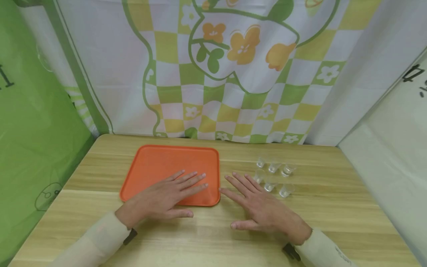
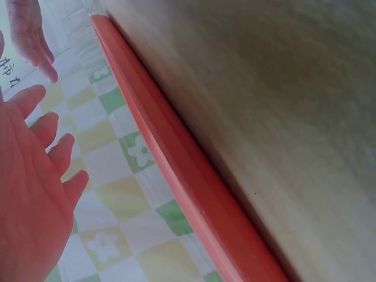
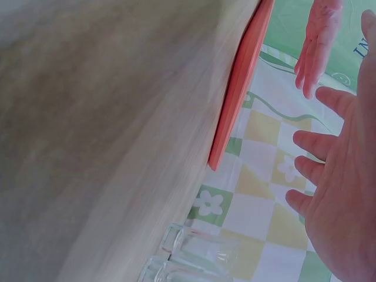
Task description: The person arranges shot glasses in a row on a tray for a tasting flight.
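Observation:
My left hand (image 1: 166, 196) hovers palm down over the front right part of an orange tray (image 1: 160, 167), fingers spread and holding nothing. In the left wrist view a gap shows between its palm and the tray's rim (image 2: 170, 153). My right hand (image 1: 260, 207) is held palm down above the wooden table, just right of the tray, its fingers also spread with nothing in them. Past its fingertips stand several small clear glasses (image 1: 273, 168) in two rows; the hand partly overlaps the front row in the head view. Two glasses (image 3: 197, 249) show at the bottom of the right wrist view.
The wooden table (image 1: 207, 241) ends at a hanging curtain (image 1: 233, 118) with green and yellow checks. A green sheet (image 1: 36, 141) hangs along the left side and a white one (image 1: 393, 155) along the right. Dark straps sit at both wrists.

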Tool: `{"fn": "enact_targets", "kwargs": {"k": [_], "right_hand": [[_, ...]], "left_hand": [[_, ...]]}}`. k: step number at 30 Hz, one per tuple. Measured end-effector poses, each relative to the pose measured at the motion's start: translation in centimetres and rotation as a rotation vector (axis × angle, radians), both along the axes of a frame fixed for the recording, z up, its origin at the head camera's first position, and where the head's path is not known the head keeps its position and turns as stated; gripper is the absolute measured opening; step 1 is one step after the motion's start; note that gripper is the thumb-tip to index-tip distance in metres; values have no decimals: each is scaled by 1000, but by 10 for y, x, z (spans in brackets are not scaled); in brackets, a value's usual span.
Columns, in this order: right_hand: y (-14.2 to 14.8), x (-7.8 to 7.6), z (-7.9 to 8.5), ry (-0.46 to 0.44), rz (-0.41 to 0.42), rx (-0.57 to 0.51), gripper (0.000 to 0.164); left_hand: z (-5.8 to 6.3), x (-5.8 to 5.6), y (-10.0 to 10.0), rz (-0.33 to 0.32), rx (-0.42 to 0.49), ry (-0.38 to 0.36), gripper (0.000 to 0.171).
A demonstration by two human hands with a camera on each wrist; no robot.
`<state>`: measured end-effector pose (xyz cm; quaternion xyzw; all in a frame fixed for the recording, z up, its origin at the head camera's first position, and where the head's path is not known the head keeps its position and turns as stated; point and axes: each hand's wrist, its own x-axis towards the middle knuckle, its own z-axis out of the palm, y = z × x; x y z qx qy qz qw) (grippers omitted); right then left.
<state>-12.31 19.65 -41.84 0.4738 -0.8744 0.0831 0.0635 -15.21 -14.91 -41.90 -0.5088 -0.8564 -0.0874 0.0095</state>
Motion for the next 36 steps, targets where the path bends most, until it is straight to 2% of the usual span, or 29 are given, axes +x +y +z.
{"fn": "enact_targets", "kwargs": {"k": [13, 19, 26, 31, 36], "right_hand": [[-2, 2, 2, 36, 3, -3, 92], [1, 3, 6, 43, -14, -37, 94], [8, 7, 8, 35, -71, -75, 92], [16, 8, 7, 58, -105, -105, 91], [27, 8, 9, 74, -114, -192, 86]], "left_hand": [[8, 5, -1, 12, -7, -3, 88], [9, 7, -6, 13, 17, 21, 88], [5, 10, -14, 40, 96, 24, 92], [3, 11, -23, 85, 134, -48, 96], [1, 13, -35, 180, 141, -81, 97]]}}
